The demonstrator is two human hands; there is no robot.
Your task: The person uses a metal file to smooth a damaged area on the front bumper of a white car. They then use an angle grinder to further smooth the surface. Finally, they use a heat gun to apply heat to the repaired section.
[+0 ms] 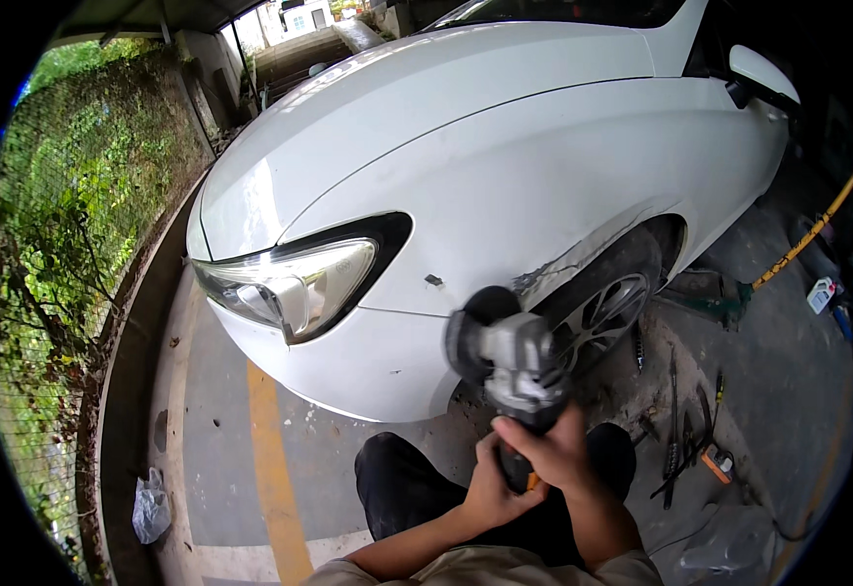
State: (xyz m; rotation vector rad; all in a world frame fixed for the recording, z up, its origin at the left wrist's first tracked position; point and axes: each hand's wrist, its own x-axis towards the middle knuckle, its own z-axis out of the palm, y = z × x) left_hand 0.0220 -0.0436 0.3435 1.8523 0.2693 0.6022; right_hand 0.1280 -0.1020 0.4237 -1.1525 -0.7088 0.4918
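Note:
I hold a black and silver angle grinder [521, 363] with a dark disc up in front of the white car's front corner. My right hand [555, 444] grips its body, and my left hand [502, 488] is wrapped round the handle just below. Beyond the tool, the white fender [534, 195] has scraped, cracked damage [563, 266] along the wheel arch and a small dark chip near the headlight [309, 278]. The front wheel [602, 322] is partly hidden by the grinder.
A green floor jack [700, 305] with a yellow handle [798, 249] stands by the car. Tools [673, 439], an orange item [718, 464] and a white bottle [820, 293] lie at the right. A plastic bag [151, 506] lies left, beside a low kerb and mesh fence.

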